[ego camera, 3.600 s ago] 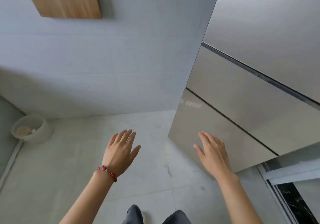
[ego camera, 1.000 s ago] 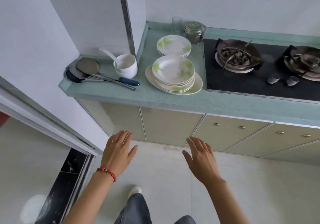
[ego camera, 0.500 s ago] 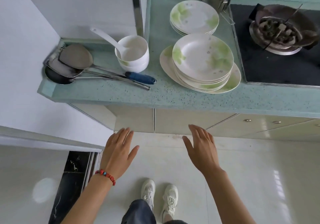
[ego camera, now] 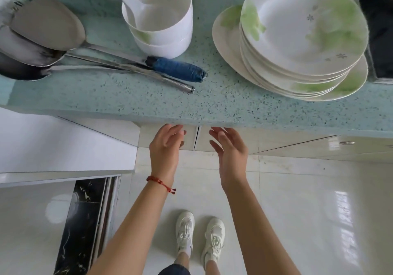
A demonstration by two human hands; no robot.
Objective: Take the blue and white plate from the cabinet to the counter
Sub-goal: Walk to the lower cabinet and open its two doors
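No blue and white plate shows in the head view. Two beige cabinet doors point(ego camera: 225, 140) sit shut under the speckled green counter point(ego camera: 148, 102), split by a thin vertical gap. My left hand point(ego camera: 164, 147), with a red bracelet at the wrist, hovers in front of the left door with curled fingers and holds nothing. My right hand point(ego camera: 230, 151) is spread in front of the right door, also with nothing in it. Both sets of fingertips are just below the counter's front edge.
On the counter stand a stack of white and green plates point(ego camera: 297, 38), two nested white bowls point(ego camera: 161, 19) with a ladle, and metal spatulas point(ego camera: 49, 32), one with a blue handle point(ego camera: 178, 69). A stove edge point(ego camera: 380, 29) is at right. A white wall point(ego camera: 63, 147) is at left.
I have stepped close to the counter and tipped my view down. Both hands rose from over the floor to the cabinet doors under the counter edge.
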